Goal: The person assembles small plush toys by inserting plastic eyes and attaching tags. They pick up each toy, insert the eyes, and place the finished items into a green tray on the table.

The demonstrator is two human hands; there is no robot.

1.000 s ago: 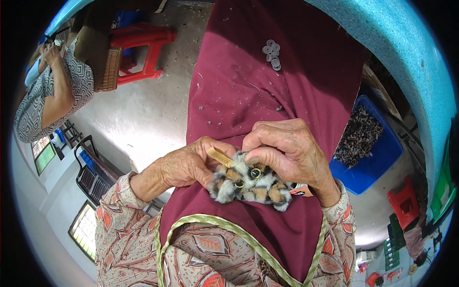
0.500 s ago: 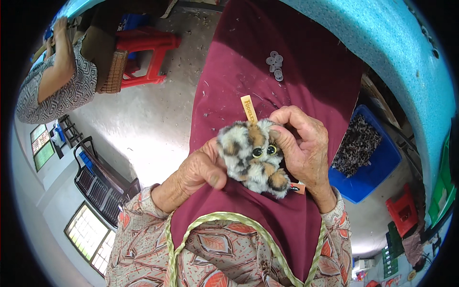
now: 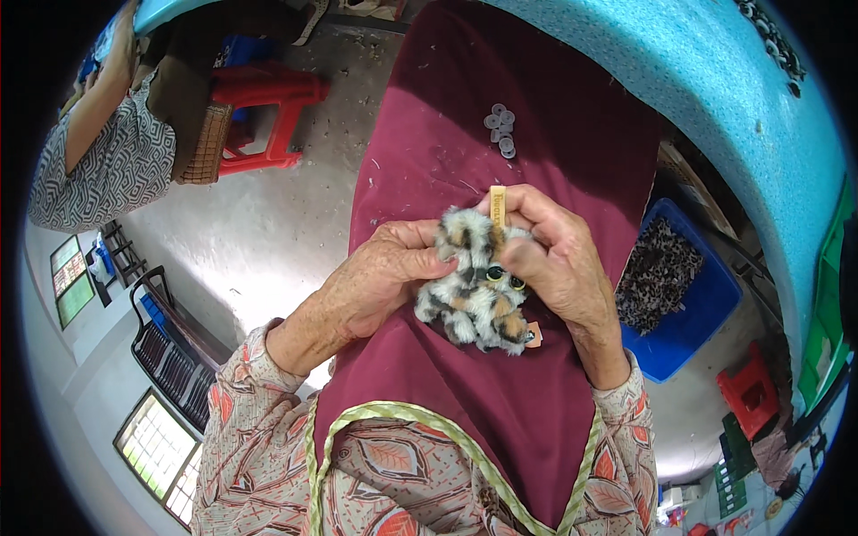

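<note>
A small furry plush toy (image 3: 465, 299) in white, brown and grey rests over my lap, its two round yellow-rimmed eyes facing up. My left hand (image 3: 384, 268) grips its left side, with the thumb pressed into the fur. On the other side, my right hand (image 3: 563, 259) pinches the head close to the eyes, its thumb slightly blurred. A pale yellow ribbon tag (image 3: 498, 205) stands up from the head beside my right fingers. Near the toy's lower right, a small orange label (image 3: 534, 335) shows. Beneath everything lies a maroon apron (image 3: 402, 357).
Several clear plastic discs (image 3: 500, 125) lie on the maroon cloth beyond the toy. A blue bin (image 3: 670, 357) of dark mottled furry pieces stands at right, below a curved light-blue surface (image 3: 715, 89). Red stools (image 3: 277, 98), a black bench (image 3: 170, 348) and another person's arm (image 3: 98, 116) are around.
The toy has turned and tilted, its eyes shifting slightly right. My left hand has moved up and right onto its side; the ribbon tag now stands nearer my right fingers.
</note>
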